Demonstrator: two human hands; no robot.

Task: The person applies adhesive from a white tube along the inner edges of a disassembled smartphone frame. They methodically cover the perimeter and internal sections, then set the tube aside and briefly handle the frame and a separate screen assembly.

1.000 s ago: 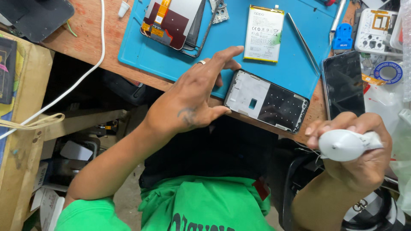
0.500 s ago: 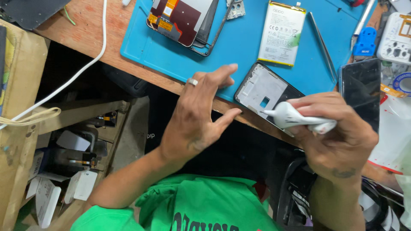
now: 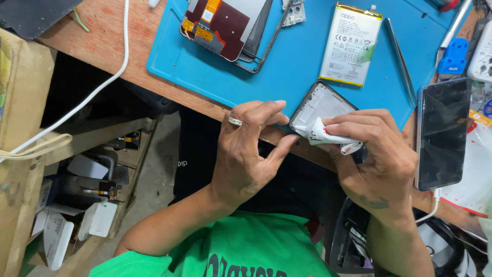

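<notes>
Both hands have come together at the near edge of the blue mat [image 3: 215, 72] since the earlier frames, when the left hand was spread open in the air and the right hand held its white piece off to the right, away from the phone. Now the left hand [image 3: 246, 154] is half curled, with a ring on one finger; its fingertips and thumb rest at the left corner of the phone frame [image 3: 320, 105] and seem to steady it, though I cannot tell if they truly pinch it. The right hand [image 3: 376, 159] is closed around a small white wad [image 3: 328, 137] — cloth or tissue, I cannot say which — and presses its tip on the near left part of the frame. This frame is an opened phone shell with a pale inside and a dark rim; it lies tilted on the mat at the near edge of the wooden table [image 3: 107, 46], partly hidden under the right hand. Far from the hands, on the same mat, lie a white and yellow battery [image 3: 351, 43], a dismantled screen assembly [image 3: 225, 28] with brown and orange parts, and thin metal tweezers [image 3: 401, 61] just right of the battery. A dark phone [image 3: 443, 133] rests to the right of the right hand, off the mat. A white cable [image 3: 97, 95] runs down over the left edge of the table — below it stand cardboard boxes [image 3: 20, 154].
</notes>
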